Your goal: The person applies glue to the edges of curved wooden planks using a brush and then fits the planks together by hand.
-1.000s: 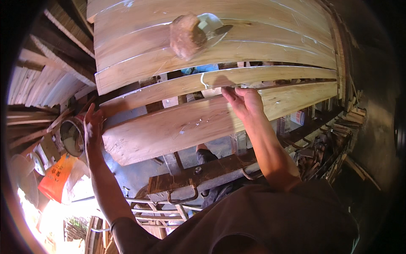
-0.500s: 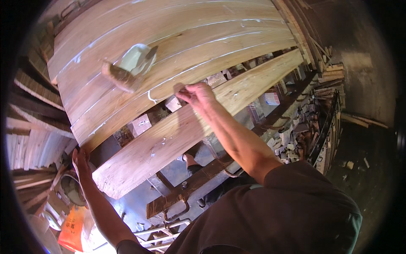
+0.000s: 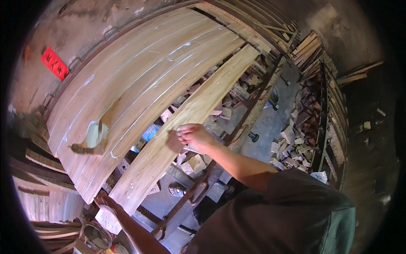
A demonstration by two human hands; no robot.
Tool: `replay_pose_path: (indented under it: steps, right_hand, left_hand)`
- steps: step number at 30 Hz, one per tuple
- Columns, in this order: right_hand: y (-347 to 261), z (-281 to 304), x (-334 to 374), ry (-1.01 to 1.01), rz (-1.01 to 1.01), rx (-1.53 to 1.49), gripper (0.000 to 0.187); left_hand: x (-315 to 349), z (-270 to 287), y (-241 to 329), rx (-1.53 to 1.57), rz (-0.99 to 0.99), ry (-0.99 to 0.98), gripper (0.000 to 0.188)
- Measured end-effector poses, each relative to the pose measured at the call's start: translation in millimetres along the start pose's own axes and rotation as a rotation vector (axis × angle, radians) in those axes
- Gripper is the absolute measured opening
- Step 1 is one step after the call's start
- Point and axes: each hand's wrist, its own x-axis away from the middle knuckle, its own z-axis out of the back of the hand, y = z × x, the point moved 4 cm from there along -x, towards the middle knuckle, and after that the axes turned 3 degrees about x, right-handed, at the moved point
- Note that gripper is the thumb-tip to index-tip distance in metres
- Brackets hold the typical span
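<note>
A loose long board [image 3: 192, 110] lies slantwise before me, a gap between it and a wide panel of boards [image 3: 139, 59] with white, glue-like lines along the seams. My right hand [image 3: 195, 137] is over the loose board's near edge, fingers curled closed; anything in them is too small to make out. At the lower left, my left hand [image 3: 105, 201] is at the panel's corner, beside the loose board's near end; its fingers are mostly hidden. On the panel sits a pale dish [image 3: 94, 134] with a dark flat tool in it and a brown part at its rim.
Under the boards runs a metal frame with a long rail [image 3: 249, 122] and large bolts [image 3: 253, 136]. Wood offcuts [image 3: 292, 144] are heaped at the right. Stacked planks [image 3: 48, 205] and a bucket [image 3: 97, 235] stand at the left; a red paper strip [image 3: 54, 63] is beyond the panel.
My right hand has moved from the gap beside the panel to the loose board's near edge. The view has shifted, and my left hand stays by the panel's corner.
</note>
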Motion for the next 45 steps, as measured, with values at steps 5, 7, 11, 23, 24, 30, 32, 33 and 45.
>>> replay_pose_path:
  steps: [5,7,11,23,24,30,32,33,45]
  right_hand:
    - [-57.1,164.8,45.8,0.213,0.154,-0.009,0.027]
    - [-60.0,239.0,44.2,0.277,0.238,0.078,0.028]
    - [-78.0,382.3,38.2,0.304,0.44,0.205,0.027]
    - [-227.9,643.6,-27.6,0.176,0.66,-0.294,0.017]
    - [-256.1,633.7,-42.3,0.216,0.651,-0.131,0.014]
    - [-359.4,651.5,-202.7,0.449,0.635,0.598,0.021]
    - [-391.6,634.0,-249.0,0.5,0.627,0.646,0.021]
    - [-394.5,636.1,-271.1,0.502,0.623,0.692,0.022]
    - [-377.6,675.7,-434.5,0.326,0.387,0.876,0.031]
  left_hand:
    - [128.2,-75.0,91.3,-0.032,0.157,-0.113,0.07]
    - [161.9,-101.6,109.3,-0.12,0.307,-0.14,0.069]
    - [259.8,-197.0,148.1,0.093,0.404,-0.089,0.061]
    - [375.0,-515.3,176.2,0.511,0.863,-0.334,0.053]
    - [373.2,-530.7,168.0,0.496,0.865,-0.349,0.055]
    - [350.4,-656.0,98.4,0.37,0.89,-0.144,0.057]
    - [333.7,-682.2,87.9,0.416,0.902,-0.292,0.055]
    - [320.0,-690.1,77.0,0.405,0.921,-0.271,0.054]
    - [322.0,-732.7,-0.9,0.301,1.026,0.124,0.053]
